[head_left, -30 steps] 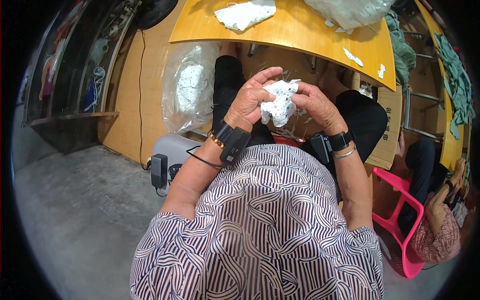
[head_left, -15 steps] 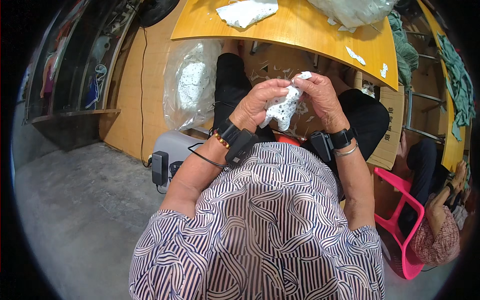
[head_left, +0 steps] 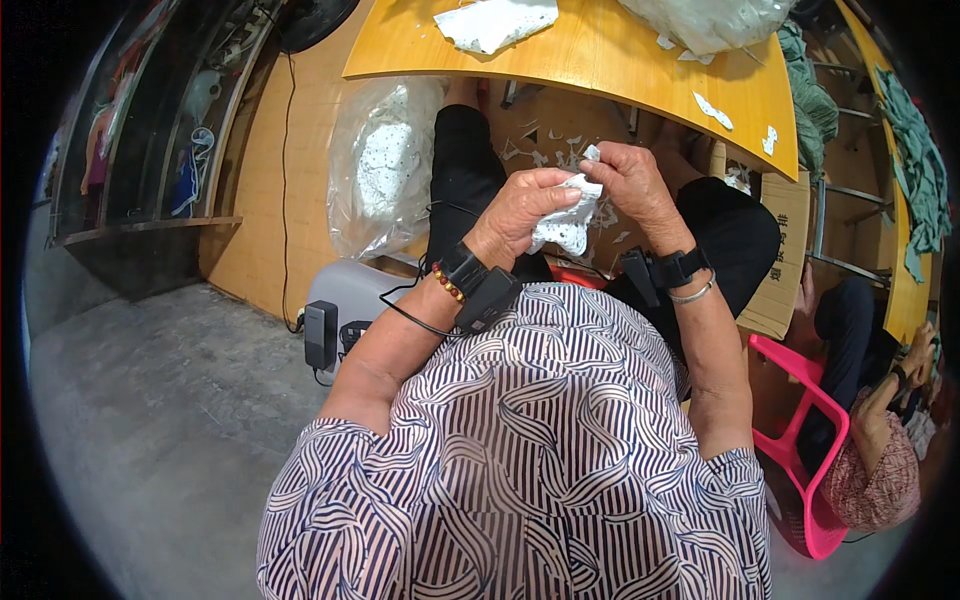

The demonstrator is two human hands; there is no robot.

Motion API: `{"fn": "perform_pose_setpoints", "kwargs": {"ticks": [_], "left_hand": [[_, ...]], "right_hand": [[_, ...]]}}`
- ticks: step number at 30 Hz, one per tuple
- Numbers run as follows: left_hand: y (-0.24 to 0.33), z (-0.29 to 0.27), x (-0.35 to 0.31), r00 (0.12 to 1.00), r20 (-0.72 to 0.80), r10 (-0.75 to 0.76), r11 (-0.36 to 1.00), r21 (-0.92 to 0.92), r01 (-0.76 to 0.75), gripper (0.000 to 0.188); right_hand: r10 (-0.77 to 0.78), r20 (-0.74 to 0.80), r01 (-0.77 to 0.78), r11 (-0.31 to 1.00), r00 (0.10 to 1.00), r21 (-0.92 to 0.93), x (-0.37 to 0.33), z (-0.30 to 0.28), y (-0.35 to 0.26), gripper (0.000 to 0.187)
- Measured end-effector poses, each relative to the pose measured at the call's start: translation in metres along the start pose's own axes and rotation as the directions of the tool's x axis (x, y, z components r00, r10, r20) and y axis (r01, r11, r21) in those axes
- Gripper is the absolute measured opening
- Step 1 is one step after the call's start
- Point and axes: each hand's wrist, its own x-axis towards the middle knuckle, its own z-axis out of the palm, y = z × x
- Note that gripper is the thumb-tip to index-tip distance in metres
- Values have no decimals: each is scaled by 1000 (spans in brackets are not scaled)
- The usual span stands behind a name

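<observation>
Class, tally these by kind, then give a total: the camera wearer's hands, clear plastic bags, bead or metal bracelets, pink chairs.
Hands: 2 (left hand and right hand, both at white spotted cloth)
Clear plastic bags: 2
Bracelets: 2 (beaded bracelet, metal bracelet)
Pink chair: 1
Total: 7

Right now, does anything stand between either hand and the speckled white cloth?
Nothing visible does: the left hand pinches the speckled white cloth directly, and the right hand holds a white bit just above, with no obstacle showing between.
</observation>
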Motion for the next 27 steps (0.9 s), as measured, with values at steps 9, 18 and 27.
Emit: {"fn": "perform_pose_setpoints", "kwargs": {"ticks": [9,18,27], "left_hand": [[16,7,2,940,126,316,933,138,-332,22],[25,7,6,969,-71,239,953,-177,-248,21],[6,-6,21,950,-248,188,884,-379,-274,20]], "right_hand": [[-61,162,115,931,985,-346,-12,30,-17,23],[124,-242,-102,989,962,103,-4,-3,44,49],[117,349,-352,556,930,753,-18,12,0,40]]}}
